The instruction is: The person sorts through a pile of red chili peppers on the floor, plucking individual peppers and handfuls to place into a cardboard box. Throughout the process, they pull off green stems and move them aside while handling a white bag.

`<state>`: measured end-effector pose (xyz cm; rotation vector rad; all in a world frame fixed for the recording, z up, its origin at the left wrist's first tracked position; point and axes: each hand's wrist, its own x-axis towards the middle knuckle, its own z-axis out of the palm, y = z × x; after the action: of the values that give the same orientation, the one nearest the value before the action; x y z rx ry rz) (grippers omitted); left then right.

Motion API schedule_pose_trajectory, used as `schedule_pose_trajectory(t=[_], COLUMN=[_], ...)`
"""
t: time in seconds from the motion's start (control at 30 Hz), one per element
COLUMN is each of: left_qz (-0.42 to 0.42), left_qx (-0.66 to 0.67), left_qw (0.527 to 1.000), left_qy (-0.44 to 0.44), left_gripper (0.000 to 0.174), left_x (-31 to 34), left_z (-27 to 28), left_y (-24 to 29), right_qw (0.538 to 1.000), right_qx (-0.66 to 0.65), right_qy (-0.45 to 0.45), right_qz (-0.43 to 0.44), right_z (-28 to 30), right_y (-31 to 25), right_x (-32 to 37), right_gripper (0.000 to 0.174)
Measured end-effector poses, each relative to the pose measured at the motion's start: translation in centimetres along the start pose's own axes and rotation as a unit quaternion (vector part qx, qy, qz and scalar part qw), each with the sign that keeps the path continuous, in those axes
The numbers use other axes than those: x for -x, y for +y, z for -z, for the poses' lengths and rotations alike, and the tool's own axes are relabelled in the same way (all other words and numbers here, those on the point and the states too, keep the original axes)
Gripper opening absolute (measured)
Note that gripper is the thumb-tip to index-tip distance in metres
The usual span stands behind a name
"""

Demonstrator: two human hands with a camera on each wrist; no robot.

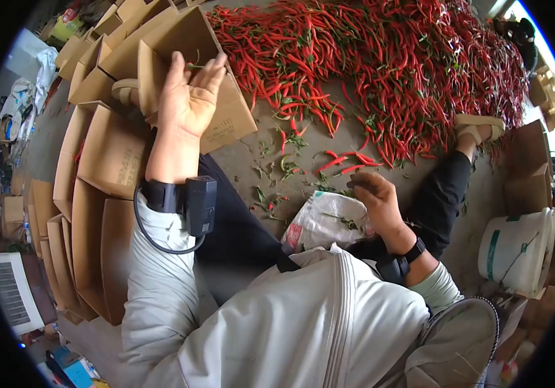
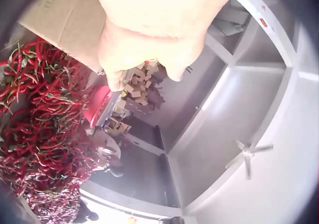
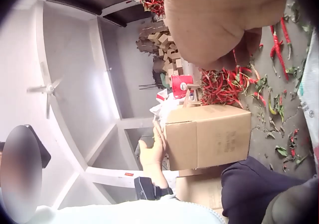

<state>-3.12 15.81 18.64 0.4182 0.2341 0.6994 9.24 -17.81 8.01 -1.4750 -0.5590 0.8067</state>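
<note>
My left hand (image 1: pixel 190 103) is raised palm up at the open cardboard box (image 1: pixel 235 110), its fingers extended along the box's edge. A thin green stem (image 1: pixel 194 64) shows between its thumb and fingers. The left wrist view has the back of this hand (image 2: pixel 149 45) beside the carton. My right hand (image 1: pixel 381 202) hovers over a white woven sack (image 1: pixel 329 210) between the legs, with fingers loosely bent and no object visible in them. Green scraps lie on the sack. Just beyond the sack, several red chili peppers (image 1: pixel 348 161) lie on the floor.
A large heap of red chilies (image 1: pixel 381 64) spreads across the floor ahead. More open cardboard boxes (image 1: pixel 112 152) stand along the left side. A white bucket (image 1: pixel 517 251) sits at the right. Leaves and stems litter the concrete floor (image 1: pixel 232 158) around the legs.
</note>
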Motion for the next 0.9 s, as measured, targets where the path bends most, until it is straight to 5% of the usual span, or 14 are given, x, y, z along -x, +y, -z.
schedule_pose_trajectory(t=[0.07, 0.1, 0.2, 0.27, 0.37, 0.5, 0.6, 0.67, 0.73, 0.77, 0.83, 0.9], left_qz=[-0.055, -0.062, -0.1, -0.055, 0.063, 0.194, 0.108, 0.047, -0.019, -0.013, -0.11, -0.063], left_qx=[0.025, 0.02, -0.033, -0.056, -0.196, -0.36, -0.529, -0.699, -0.77, -0.77, -0.831, -0.85], left_qw=[0.995, 0.998, 0.994, 0.997, 0.977, 0.912, 0.84, 0.706, 0.62, 0.619, 0.504, 0.477], left_qy=[0.073, 0.026, 0.023, -0.022, -0.061, -0.018, -0.049, -0.104, -0.15, -0.15, -0.207, -0.214], left_gripper=[0.067, 0.073, 0.053, 0.02, 0.015, 0.015, 0.017, 0.019, 0.024, 0.024, 0.027, 0.027], left_x=[0.2, 0.2, 1.1, 3.0, 5.3, 5.6, 4.7, 3.7, 2.8, 2.4, 1.6, 0.8], left_z=[0.0, 0.1, 0.3, -0.7, -0.1, 4.6, 7.8, 7.9, 8.2, 8.5, 9.1, 10.1], left_y=[-0.2, -0.1, -0.8, -2.8, -8.2, -15.4, -20.9, -22.9, -24.4, -25.0, -26.2, -27.0], right_qw=[1.0, 1.0, 0.999, 1.0, 0.943, 0.886, 0.849, 0.806, 0.81, 0.814, 0.828, 0.856], right_qx=[0.006, -0.017, 0.0, 0.015, 0.334, 0.463, 0.523, 0.59, 0.586, 0.579, 0.56, 0.517], right_qy=[-0.008, -0.008, -0.014, 0.001, -0.016, 0.015, 0.035, -0.005, -0.008, -0.019, -0.023, 0.003], right_qz=[-0.011, -0.014, -0.037, -0.024, 0.013, -0.004, 0.059, 0.043, 0.039, 0.04, 0.034, 0.008], right_z=[0.6, 0.9, 2.4, 4.1, 6.5, 7.5, 7.0, 7.0, 7.2, 7.7, 8.3, 9.1], right_y=[0.6, 0.6, 1.1, 3.7, 5.2, 6.2, 7.2, 8.4, 8.6, 8.5, 7.6, 6.8], right_x=[-0.1, -0.1, -1.1, -2.7, -5.4, -8.9, -10.6, -11.4, -12.0, -12.0, -11.8, -11.2], right_gripper=[0.021, 0.021, 0.021, 0.021, 0.024, 0.025, 0.025, 0.025, 0.023, 0.023, 0.024, 0.025])
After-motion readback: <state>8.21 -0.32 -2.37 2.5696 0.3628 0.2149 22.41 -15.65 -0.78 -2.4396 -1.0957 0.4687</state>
